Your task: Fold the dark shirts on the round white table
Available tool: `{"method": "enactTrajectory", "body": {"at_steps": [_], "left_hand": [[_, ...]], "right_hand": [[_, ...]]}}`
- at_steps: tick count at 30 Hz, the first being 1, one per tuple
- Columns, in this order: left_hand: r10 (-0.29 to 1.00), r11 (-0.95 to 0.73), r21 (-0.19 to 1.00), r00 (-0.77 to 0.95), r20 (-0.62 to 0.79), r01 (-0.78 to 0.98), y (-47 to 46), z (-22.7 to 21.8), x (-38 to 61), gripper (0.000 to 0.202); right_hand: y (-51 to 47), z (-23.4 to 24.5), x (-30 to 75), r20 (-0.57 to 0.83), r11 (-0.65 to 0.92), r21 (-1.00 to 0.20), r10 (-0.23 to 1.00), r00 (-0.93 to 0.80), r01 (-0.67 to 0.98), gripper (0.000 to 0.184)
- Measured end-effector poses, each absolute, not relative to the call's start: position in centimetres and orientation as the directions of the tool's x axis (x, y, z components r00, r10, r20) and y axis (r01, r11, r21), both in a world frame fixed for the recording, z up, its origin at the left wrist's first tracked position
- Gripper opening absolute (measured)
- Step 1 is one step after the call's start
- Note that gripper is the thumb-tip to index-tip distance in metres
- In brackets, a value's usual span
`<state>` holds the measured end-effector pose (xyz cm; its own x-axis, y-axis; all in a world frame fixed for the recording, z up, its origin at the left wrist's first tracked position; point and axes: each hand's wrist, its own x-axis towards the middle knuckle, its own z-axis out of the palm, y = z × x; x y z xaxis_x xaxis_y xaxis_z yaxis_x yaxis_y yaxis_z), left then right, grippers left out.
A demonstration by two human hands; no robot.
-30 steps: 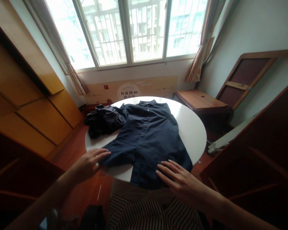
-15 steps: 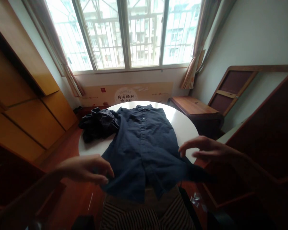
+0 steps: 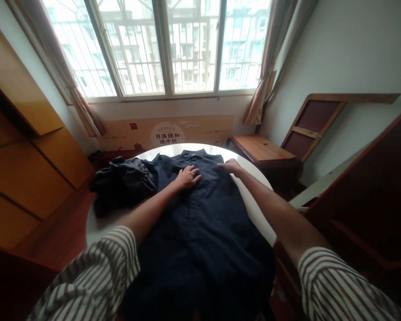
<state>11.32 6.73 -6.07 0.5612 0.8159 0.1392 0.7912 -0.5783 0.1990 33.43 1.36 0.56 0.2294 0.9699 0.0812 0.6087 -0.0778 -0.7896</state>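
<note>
The shirt (image 3: 200,223) lies long-ways, collar (image 3: 194,154) at the far end, with the left hand (image 3: 187,177) and right hand (image 3: 230,166) both flat and open near the collar.

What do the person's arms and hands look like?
Both arms wear short sleeves of white cloth with thin dark stripes: the left sleeve and the right sleeve. Below them the forearms are bare. The left hand and right hand wear no gloves, watch or rings that I can see.
</note>
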Motion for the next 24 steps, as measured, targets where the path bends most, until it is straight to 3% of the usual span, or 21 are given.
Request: {"method": "enactTrajectory", "body": {"at_steps": [3, 9, 12, 16, 19, 24], "left_hand": [[0.848, -0.528, 0.207, 0.523, 0.079, 0.824, 7.3, -7.7, 11.8, 0.06], [0.837, -0.547, 0.181, 0.538, 0.102, 0.817, 7.3, -8.5, 11.6, 0.06], [0.842, -0.54, 0.19, 0.529, 0.11, 0.82, 7.3, -8.5, 11.7, 0.061], [0.842, -0.539, 0.197, 0.528, 0.111, 0.819, 7.2, -8.5, 11.8, 0.061], [0.841, -0.542, 0.189, 0.528, 0.122, 0.819, 7.1, -8.5, 11.8, 0.058], [0.832, -0.554, 0.182, 0.537, 0.138, 0.812, 6.9, -8.4, 11.8, 0.055]], "right_hand": [[4.3, -0.6, 32.2, 0.105, -0.047, -0.765, 0.975, 0.197, 0.642, 0.032], [6.5, -2.6, 30.9, 0.146, 0.104, -0.732, 0.989, 0.005, 0.673, 0.024], [7.7, -3.2, 31.9, 0.17, 0.045, -0.688, 0.98, 0.101, 0.724, 0.029], [9.1, -3.9, 32.3, 0.076, -0.041, -0.667, 0.99, 0.122, 0.744, 0.052], [9.5, -4.1, 31.1, 0.056, 0.027, -0.627, 0.998, 0.01, 0.779, 0.063], [8.9, -3.8, 29.6, 0.125, 0.163, -0.545, 0.986, -0.112, 0.822, 0.062]]}}
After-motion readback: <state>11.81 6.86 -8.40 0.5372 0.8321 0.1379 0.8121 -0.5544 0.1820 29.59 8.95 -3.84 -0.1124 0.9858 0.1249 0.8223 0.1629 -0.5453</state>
